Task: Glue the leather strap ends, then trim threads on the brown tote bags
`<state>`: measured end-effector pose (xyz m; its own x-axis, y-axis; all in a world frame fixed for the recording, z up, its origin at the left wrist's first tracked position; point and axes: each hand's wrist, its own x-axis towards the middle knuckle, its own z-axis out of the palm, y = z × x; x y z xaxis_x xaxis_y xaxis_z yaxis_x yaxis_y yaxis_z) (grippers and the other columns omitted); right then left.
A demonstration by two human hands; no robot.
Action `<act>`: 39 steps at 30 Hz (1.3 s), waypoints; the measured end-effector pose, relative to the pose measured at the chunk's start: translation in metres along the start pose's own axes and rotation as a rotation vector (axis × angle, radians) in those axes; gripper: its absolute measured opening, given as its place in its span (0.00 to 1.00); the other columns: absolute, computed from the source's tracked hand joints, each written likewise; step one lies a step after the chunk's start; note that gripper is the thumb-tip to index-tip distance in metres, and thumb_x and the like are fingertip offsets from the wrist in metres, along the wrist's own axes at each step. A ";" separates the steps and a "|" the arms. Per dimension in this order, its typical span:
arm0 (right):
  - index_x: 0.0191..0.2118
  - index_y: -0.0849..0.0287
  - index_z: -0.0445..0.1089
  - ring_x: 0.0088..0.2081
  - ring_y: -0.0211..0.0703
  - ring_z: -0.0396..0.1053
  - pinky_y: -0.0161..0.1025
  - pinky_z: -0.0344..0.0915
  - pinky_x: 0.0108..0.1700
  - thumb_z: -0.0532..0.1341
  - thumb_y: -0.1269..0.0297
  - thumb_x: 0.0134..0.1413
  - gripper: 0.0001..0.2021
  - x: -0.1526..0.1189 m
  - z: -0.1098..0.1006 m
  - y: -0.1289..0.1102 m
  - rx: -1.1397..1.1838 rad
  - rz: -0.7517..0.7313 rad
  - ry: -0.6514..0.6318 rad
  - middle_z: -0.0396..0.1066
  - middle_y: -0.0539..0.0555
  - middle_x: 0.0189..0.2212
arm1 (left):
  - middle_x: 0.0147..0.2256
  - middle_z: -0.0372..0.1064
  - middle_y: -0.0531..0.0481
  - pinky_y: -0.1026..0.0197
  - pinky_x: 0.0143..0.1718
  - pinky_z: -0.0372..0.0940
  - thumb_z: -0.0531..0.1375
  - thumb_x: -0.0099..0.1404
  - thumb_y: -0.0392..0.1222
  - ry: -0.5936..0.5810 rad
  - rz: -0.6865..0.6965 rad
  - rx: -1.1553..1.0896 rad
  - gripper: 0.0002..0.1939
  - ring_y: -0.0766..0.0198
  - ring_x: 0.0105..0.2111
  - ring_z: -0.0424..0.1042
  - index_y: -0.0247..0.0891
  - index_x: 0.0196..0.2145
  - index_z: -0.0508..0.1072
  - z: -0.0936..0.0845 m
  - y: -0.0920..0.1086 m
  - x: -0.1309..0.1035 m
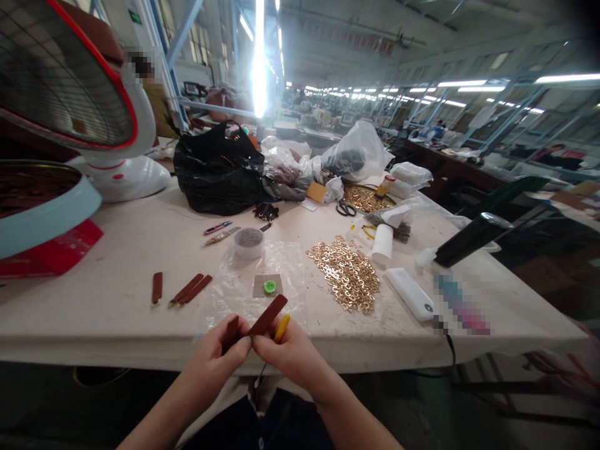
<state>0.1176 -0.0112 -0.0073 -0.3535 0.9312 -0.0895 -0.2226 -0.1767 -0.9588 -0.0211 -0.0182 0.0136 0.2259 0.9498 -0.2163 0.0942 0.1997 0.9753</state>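
My left hand and my right hand meet at the near edge of the white table. Together they pinch a folded brown leather strip, one end sticking up to the right. A yellow-handled tool also rests in my right hand. Just beyond the hands lies a clear plastic sheet with a small card and a green button. A heap of gold metal rings lies to the right of it.
Three more brown strips lie to the left. A white tape roll, black bag, plastic bags, scissors, a white power bank and a fan stand further back.
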 end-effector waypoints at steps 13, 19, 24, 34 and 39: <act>0.23 0.60 0.60 0.22 0.30 0.49 0.31 0.47 0.23 0.57 0.69 0.39 0.03 0.003 -0.002 0.002 -0.032 0.029 0.036 0.53 0.44 0.19 | 0.22 0.56 0.57 0.64 0.28 0.57 0.57 0.50 0.43 0.030 0.002 0.024 0.08 0.67 0.25 0.56 0.38 0.23 0.61 0.003 -0.005 0.007; 0.22 0.60 0.60 0.22 0.30 0.49 0.31 0.46 0.23 0.56 0.70 0.38 0.02 0.007 -0.003 0.005 -0.032 0.059 0.052 0.52 0.44 0.18 | 0.22 0.57 0.57 0.63 0.28 0.57 0.57 0.49 0.45 0.049 -0.041 0.025 0.09 0.66 0.26 0.57 0.38 0.22 0.60 0.005 -0.006 0.011; 0.24 0.61 0.61 0.22 0.30 0.50 0.30 0.47 0.23 0.57 0.70 0.39 0.02 0.009 -0.005 0.006 -0.023 0.068 0.051 0.54 0.44 0.19 | 0.21 0.56 0.57 0.64 0.28 0.57 0.58 0.49 0.45 0.051 -0.045 0.027 0.10 0.66 0.25 0.57 0.38 0.22 0.60 0.004 -0.009 0.014; 0.30 0.59 0.62 0.21 0.30 0.49 0.31 0.46 0.23 0.64 0.56 0.44 0.13 0.003 -0.014 0.007 0.056 0.051 0.003 0.55 0.43 0.19 | 0.25 0.61 0.55 0.66 0.30 0.59 0.57 0.56 0.44 0.086 0.022 -0.005 0.08 0.67 0.27 0.61 0.38 0.27 0.65 -0.001 -0.011 0.010; 0.30 0.60 0.63 0.22 0.30 0.49 0.30 0.47 0.24 0.64 0.55 0.45 0.14 0.002 -0.013 0.006 0.078 0.033 0.001 0.55 0.44 0.21 | 0.24 0.62 0.55 0.65 0.30 0.60 0.58 0.55 0.44 0.081 0.057 -0.005 0.08 0.65 0.27 0.63 0.38 0.26 0.65 0.003 -0.010 0.009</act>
<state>0.1273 -0.0061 -0.0172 -0.3606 0.9249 -0.1207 -0.2813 -0.2313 -0.9313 -0.0177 -0.0126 0.0018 0.1520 0.9759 -0.1563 0.0787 0.1457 0.9862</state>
